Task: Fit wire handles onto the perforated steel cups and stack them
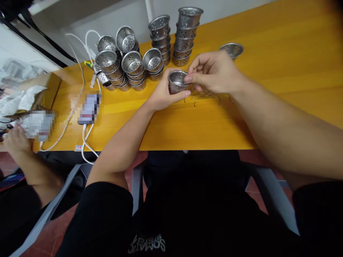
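Note:
A small metal strainer cup (175, 86) with holes is held just above the wooden table by my left hand (162, 92), its fingers and thumb wrapped round the cup's side. My right hand (213, 73) pinches at the cup's right rim, thumb and forefinger closed. Whatever lies between those fingertips is too small to make out. Under the right hand, several thin curved wires (195, 102) lie on the table. Another strainer cup (233, 52) stands behind my right wrist, partly hidden by it.
Tall stacks of strainer cups (184, 43) stand at the back, with more stacked cups (133, 67) to their left. A phone (89, 109) with white cables lies left. Beyond it are a cardboard box (53, 87), plastic bags (13, 96) and another person's hand (17, 140).

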Demonstrator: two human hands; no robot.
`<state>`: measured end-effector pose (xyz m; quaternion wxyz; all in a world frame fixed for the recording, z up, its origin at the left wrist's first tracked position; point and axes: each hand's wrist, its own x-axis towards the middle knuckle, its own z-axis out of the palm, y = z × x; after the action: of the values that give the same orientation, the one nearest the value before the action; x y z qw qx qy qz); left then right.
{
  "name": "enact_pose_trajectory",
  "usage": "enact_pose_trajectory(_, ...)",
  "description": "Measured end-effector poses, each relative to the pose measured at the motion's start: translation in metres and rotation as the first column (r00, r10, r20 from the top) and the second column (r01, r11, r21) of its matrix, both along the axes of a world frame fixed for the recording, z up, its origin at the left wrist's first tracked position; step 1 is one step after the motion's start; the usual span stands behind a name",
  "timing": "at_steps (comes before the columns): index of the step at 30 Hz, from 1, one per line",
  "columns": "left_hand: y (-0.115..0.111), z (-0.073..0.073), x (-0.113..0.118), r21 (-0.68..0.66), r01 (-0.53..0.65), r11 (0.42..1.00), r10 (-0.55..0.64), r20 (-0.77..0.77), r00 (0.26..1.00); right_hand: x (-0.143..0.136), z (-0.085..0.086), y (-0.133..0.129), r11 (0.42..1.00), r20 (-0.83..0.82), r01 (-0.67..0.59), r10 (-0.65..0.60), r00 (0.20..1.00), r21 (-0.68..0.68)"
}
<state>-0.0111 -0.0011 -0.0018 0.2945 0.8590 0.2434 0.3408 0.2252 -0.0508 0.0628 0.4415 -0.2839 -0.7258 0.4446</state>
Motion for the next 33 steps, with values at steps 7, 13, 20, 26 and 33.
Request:
enact_pose_trajectory(7, -0.005, 0.005, 0.0, 0.016, -0.064, 0.998, 0.064, -0.017, 0.998, -0.005, 0.0, -0.001, 0.996, 0.028, 0.075, -0.076, 0.997, 0.046)
enact_pose_trajectory(13, -0.011, 0.013, 0.0, 0.002, -0.086, 0.996, 0.086, -0.033, 0.996, -0.006, 0.003, -0.005, 0.994, 0.074, 0.1, -0.104, 0.992, 0.054)
enact_pose_trajectory(20, -0.008, 0.008, -0.001, 0.02, -0.089, 0.996, 0.09, -0.043, 0.995, -0.008, 0.002, -0.005, 0.985, 0.052, 0.126, -0.133, 0.99, 0.122)
enact_pose_trajectory(26, -0.002, 0.005, -0.003, 0.027, -0.109, 0.994, 0.109, 0.008, 0.994, -0.003, 0.002, -0.004, 0.866, 0.137, 0.255, -0.342, 0.93, 0.431)
enact_pose_trajectory(33, -0.003, 0.007, -0.002, 0.047, -0.112, 0.993, 0.11, 0.039, 0.993, 0.004, 0.004, -0.004, 0.829, 0.243, 0.142, -0.316, 0.917, 0.541)
